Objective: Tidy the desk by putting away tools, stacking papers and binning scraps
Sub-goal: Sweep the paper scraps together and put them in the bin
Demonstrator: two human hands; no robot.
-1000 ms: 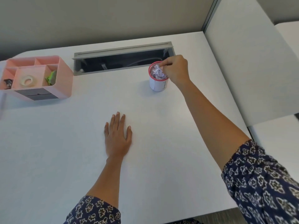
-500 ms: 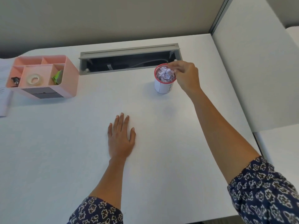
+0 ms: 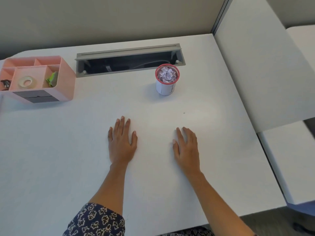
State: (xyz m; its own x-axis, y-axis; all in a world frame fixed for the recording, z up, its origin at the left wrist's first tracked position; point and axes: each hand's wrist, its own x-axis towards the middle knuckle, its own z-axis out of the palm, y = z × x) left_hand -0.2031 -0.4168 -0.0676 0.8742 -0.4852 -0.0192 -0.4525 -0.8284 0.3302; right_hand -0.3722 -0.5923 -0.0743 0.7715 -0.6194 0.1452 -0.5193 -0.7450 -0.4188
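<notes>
A small white cup with a red rim (image 3: 165, 88) stands on the white desk (image 3: 68, 150), right of centre near the back, filled with crumpled paper scraps (image 3: 167, 74). A pink desk organiser (image 3: 66, 79) sits at the far left, holding a tape roll (image 3: 27, 82), a green item (image 3: 52, 79) and a dark clip (image 3: 5, 83). My left hand (image 3: 121, 142) lies flat on the desk, palm down, fingers apart and holding nothing. My right hand (image 3: 186, 147) lies flat beside it, also holding nothing, well in front of the cup.
An open grey cable slot (image 3: 129, 60) runs along the back of the desk behind the cup. A white partition panel (image 3: 255, 65) borders the desk's right edge. A tiny speck (image 3: 184, 113) lies on the desk in front of the cup.
My right hand has left the cup's rim, letting go of the scrap there, and come back to rest flat on the desk. The left hand has stayed put.
</notes>
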